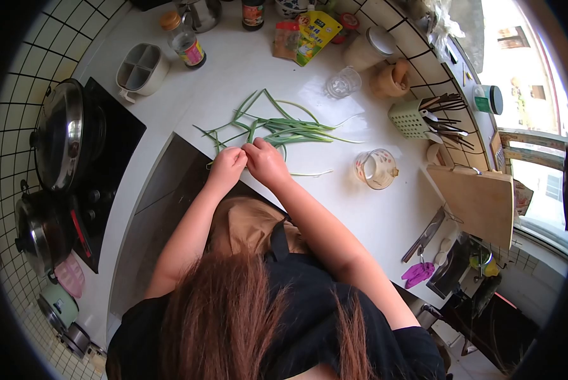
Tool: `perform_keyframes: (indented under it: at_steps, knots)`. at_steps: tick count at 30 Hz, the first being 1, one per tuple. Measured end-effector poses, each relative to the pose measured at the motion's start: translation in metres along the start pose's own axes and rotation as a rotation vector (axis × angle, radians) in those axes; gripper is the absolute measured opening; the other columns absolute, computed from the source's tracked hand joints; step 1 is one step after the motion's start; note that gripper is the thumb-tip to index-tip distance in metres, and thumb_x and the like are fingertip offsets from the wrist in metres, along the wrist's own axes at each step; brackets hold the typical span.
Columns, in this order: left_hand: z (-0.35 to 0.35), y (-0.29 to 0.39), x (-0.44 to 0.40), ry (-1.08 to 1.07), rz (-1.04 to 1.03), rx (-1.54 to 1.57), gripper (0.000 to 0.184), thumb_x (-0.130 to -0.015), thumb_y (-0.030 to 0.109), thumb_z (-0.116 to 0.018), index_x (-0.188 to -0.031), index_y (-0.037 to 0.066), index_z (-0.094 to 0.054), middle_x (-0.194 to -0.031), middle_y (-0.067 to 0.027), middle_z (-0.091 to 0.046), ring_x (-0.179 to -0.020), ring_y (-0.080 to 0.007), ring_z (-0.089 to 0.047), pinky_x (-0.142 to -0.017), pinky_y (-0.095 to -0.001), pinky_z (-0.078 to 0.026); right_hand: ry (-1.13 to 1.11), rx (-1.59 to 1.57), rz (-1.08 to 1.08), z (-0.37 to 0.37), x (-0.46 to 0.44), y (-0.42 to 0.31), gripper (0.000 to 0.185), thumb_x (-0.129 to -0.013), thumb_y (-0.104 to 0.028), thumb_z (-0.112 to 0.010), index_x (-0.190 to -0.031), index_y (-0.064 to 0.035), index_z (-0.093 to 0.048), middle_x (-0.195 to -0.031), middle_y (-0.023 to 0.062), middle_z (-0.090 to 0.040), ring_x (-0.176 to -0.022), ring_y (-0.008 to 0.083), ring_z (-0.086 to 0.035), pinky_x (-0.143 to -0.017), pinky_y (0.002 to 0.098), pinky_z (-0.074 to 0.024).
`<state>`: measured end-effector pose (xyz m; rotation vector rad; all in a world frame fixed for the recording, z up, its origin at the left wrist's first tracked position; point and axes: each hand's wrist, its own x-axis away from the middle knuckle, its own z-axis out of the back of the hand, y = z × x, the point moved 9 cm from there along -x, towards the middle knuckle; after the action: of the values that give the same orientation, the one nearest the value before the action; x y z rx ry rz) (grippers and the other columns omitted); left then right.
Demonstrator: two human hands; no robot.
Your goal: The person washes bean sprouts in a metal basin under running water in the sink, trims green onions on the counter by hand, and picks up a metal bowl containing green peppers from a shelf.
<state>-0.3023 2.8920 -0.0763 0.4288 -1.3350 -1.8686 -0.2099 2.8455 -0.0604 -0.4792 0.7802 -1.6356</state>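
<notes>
Both of my hands meet at the counter's edge, fingers closed. My left hand (229,163) pinches a green scallion leaf, which shows only in part beside the fingers. Touching or nearly touching it, my right hand (264,162) is closed on the same scallion (312,173), whose pale root end points right along the counter. Just beyond my fingers lies a loose bunch of scallions (296,130), with green leaves spread to the left and white ends to the right. What sits inside my fingers is mostly hidden.
A glass cup (376,169) stands on the white counter (334,209) to the right. Farther back are a clear glass (343,83), seasoning packets (315,37) and a bottle (187,47). A cooktop (116,136) is at left; a cleaver (425,233) lies at right.
</notes>
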Motion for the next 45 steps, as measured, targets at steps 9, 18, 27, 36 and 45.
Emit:
perform_keyframes:
  at_steps: [9,18,27,36,45]
  knots:
    - [0.04,0.057,0.019,0.078,-0.003,0.338,0.028,-0.094,0.012,-0.048,-0.07,-0.001,-0.041,-0.066,-0.006,-0.042,-0.063,-0.0171,-0.041,-0.059,-0.0315,-0.037,-0.069,0.082,-0.207,-0.019,-0.016,0.06,0.018,-0.082,-0.012,-0.057,-0.097,-0.0041,-0.061,-0.085,0.0197,-0.058,-0.078,0.0386,-0.06,-0.067,0.0479,-0.05]
    - [0.068,-0.125,0.055,0.158,0.465,0.46,0.028,-0.098,0.022,-0.046,-0.103,0.001,-0.063,-0.084,0.0,-0.058,-0.077,-0.0101,-0.054,-0.07,-0.0244,-0.044,-0.24,0.118,-0.128,-0.011,0.0,0.012,0.057,-0.088,-0.016,-0.055,-0.142,-0.0261,-0.037,-0.092,0.012,-0.061,-0.07,0.0336,-0.062,-0.061,0.0441,-0.0512]
    - [0.052,-0.114,0.048,0.355,0.26,-0.082,0.021,-0.092,0.02,-0.058,-0.093,0.0,-0.063,-0.069,-0.0098,-0.059,-0.057,-0.0185,-0.053,-0.057,-0.0306,-0.044,-0.102,0.09,-0.135,0.0,0.048,0.028,0.009,-0.086,-0.015,-0.061,-0.082,-0.007,-0.062,-0.078,0.0115,-0.06,-0.067,0.0327,-0.06,-0.06,0.042,-0.0499]
    - [0.049,-0.095,0.038,0.293,0.155,-0.434,0.018,-0.084,0.015,-0.066,-0.088,0.001,-0.055,-0.08,-0.0166,-0.062,-0.073,-0.0316,-0.063,-0.064,-0.0377,-0.049,-0.13,0.116,-0.182,-0.009,0.073,0.055,0.011,-0.081,-0.015,-0.06,-0.088,-0.0072,-0.056,-0.081,0.0131,-0.059,-0.069,0.0351,-0.06,-0.06,0.0449,-0.0505]
    - [0.031,-0.072,0.032,0.163,0.138,-0.293,0.014,-0.087,0.012,-0.055,-0.086,-0.001,-0.05,-0.082,-0.0216,-0.059,-0.078,-0.0392,-0.059,-0.066,-0.0441,-0.047,-0.174,0.399,-0.139,-0.02,0.059,0.04,0.037,-0.078,-0.018,-0.063,-0.112,-0.0129,-0.051,-0.083,0.0117,-0.057,-0.067,0.0291,-0.064,-0.055,0.041,-0.0509]
